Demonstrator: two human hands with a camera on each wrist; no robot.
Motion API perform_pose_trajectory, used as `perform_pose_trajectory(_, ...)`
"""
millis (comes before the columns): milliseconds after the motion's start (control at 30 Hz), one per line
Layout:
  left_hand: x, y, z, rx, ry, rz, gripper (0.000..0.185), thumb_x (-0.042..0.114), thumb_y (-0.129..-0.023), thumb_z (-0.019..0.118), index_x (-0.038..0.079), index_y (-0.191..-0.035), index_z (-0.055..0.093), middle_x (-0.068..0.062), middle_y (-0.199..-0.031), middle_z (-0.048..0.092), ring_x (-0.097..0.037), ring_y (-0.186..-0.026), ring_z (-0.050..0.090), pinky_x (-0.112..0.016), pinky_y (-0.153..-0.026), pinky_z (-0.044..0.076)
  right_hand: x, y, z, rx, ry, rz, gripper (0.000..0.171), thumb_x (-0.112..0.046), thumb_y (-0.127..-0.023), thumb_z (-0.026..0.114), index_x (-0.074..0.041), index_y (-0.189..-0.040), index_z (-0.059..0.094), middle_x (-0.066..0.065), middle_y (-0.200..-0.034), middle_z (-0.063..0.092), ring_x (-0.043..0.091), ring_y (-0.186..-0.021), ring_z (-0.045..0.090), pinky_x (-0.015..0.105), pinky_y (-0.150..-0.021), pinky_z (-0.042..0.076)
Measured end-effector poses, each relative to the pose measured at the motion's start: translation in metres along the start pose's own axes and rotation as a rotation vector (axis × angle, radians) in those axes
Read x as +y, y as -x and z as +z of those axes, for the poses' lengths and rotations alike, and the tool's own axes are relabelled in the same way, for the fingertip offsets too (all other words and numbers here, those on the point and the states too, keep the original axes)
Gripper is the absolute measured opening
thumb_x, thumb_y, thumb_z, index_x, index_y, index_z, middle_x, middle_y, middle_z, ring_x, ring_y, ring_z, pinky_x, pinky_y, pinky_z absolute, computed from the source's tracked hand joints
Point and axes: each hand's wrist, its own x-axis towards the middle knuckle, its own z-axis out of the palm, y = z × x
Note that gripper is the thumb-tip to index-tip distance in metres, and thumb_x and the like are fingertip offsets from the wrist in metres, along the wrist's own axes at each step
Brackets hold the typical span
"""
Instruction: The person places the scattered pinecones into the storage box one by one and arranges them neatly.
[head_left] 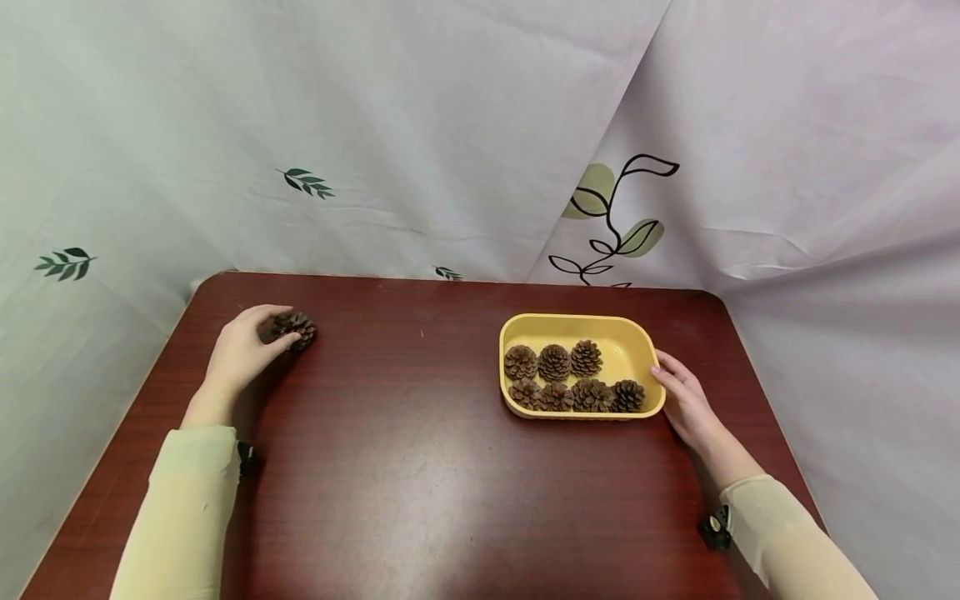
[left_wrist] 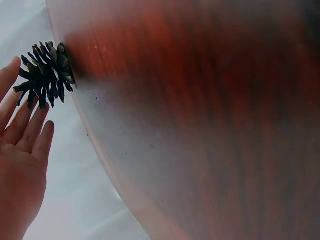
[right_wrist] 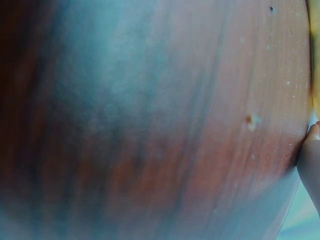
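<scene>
With your left hand (head_left: 243, 346) at the lone pine cone (head_left: 296, 327) near the worktop's (head_left: 390, 467) far left corner, grip wide, fingers touching, close round it while your flat right hand (head_left: 686, 400) steadies the yellow tray (head_left: 633, 343) toward the right edge

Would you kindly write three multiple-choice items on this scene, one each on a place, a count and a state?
1. Where is the loose pine cone?
A. At the table's far left, by the left hand
B. Inside the tray
C. On the right sleeve

2. How many pine cones lie in the yellow tray?
A. Three
B. Seven
C. Ten

3. What is the right hand doing?
A. Lifting a cone
B. Resting flat beside the tray's right edge
C. Making a fist in the air

Answers: 1 A, the cone sits at the left fingertips; 2 B, three behind and four in front; 3 B, the straight fingers lie by the rim.
</scene>
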Motion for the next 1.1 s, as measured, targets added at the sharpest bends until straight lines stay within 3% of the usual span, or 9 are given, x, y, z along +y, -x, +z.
perform_pose_trajectory(233,0.0016,-0.0003,-0.0011,-0.022,0.006,0.004,0.045,0.013,-0.097,0.077,-0.002,-0.137,0.065,-0.030,-0.139,0.063,-0.052,-0.120,0.063,-0.066,-0.101,0.051,0.0008,0.0008,-0.0002,0.000,-0.001,0.002,0.035,-0.004,-0.112,0.043,-0.022,-0.131,0.066,-0.008,-0.119,0.075,0.004,-0.105,0.071,0.018,-0.088,0.059)
perform_pose_trajectory(767,0.0024,0.0014,-0.0019,-0.018,-0.014,-0.002,0.048,0.012,-0.095,0.080,-0.003,-0.138,0.064,-0.032,-0.140,0.062,-0.052,-0.127,0.057,-0.069,-0.104,0.047,0.0011,0.0006,0.0002,-0.003,-0.004,-0.009,0.036,-0.003,-0.112,0.042,-0.022,-0.130,0.067,-0.007,-0.117,0.076,0.004,-0.103,0.071,0.019,-0.087,0.059)
perform_pose_trajectory(1100,0.0094,0.0006,-0.0001,-0.004,-0.002,-0.006,0.053,0.014,-0.093,0.082,-0.004,-0.140,0.064,-0.031,-0.138,0.063,-0.050,-0.121,0.061,-0.066,-0.097,0.050,0.0008,-0.0001,-0.0005,-0.008,-0.008,-0.015,0.037,-0.002,-0.112,0.042,-0.023,-0.129,0.068,-0.007,-0.115,0.077,0.004,-0.101,0.072,0.019,-0.086,0.060)
